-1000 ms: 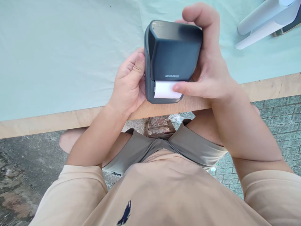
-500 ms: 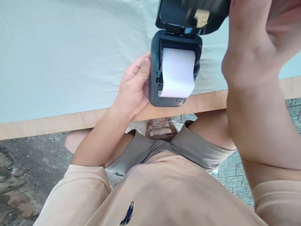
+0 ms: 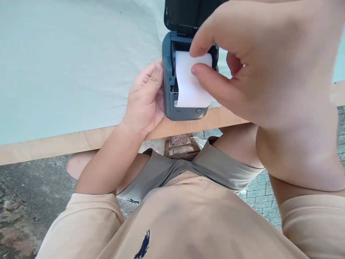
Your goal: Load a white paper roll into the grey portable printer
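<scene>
A small dark label printer (image 3: pixel 167 104) is held over the table's front edge, its black lid (image 3: pixel 179 16) swung up. Around its left side my left hand (image 3: pixel 147 95) is closed, thumb along the casing. White paper (image 3: pixel 190 84) from a roll in the printer's bay curls out over the front, above the power button. Over the paper hovers my right hand (image 3: pixel 242 61), thumb and forefinger apart with nothing between them. Whether a fingertip touches the paper I cannot tell. That hand covers the printer's right side and part of the lid.
A pale cloth (image 3: pixel 67 72) covers the wooden table, whose bare front edge (image 3: pixel 81 140) runs across the view. My legs are under the edge, with a small wooden frame (image 3: pixel 182 155) between them on the paved ground.
My right hand has come down and left from the raised lid to above the paper. The printer and my left hand have shifted slightly left in view.
</scene>
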Demonstrator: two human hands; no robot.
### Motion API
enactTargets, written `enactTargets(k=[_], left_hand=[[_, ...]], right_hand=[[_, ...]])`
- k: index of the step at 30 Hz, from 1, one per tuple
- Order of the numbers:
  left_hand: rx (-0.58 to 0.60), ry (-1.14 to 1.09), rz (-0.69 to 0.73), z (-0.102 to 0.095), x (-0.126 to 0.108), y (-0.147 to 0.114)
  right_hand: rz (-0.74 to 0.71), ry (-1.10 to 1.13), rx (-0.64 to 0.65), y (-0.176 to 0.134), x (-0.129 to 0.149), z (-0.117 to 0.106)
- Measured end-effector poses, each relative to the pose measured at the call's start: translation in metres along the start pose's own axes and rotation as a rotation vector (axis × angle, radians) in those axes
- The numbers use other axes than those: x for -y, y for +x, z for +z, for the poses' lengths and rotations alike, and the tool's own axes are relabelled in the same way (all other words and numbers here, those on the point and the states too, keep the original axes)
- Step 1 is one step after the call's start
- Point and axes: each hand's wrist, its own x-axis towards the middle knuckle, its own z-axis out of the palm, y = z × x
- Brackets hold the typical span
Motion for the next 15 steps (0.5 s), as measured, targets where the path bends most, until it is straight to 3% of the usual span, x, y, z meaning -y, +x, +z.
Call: enactTargets(k=[2, 5, 15], left_hand=[[0.015, -0.026, 0.012, -0.001, 0.001, 0.0], [0.029, -0.01, 0.035, -0.003, 0.001, 0.001], [0.001, 0.112, 0.021, -0.005, 0.0, 0.001]], right_hand=[[-0.047, -0.159, 0.091, 0.003, 0.01, -0.007], [-0.005, -0.278, 0.153, 0.01, 0.019, -0.01], [-0.036, -0.258, 0.169, 0.014, 0.025, -0.012]])
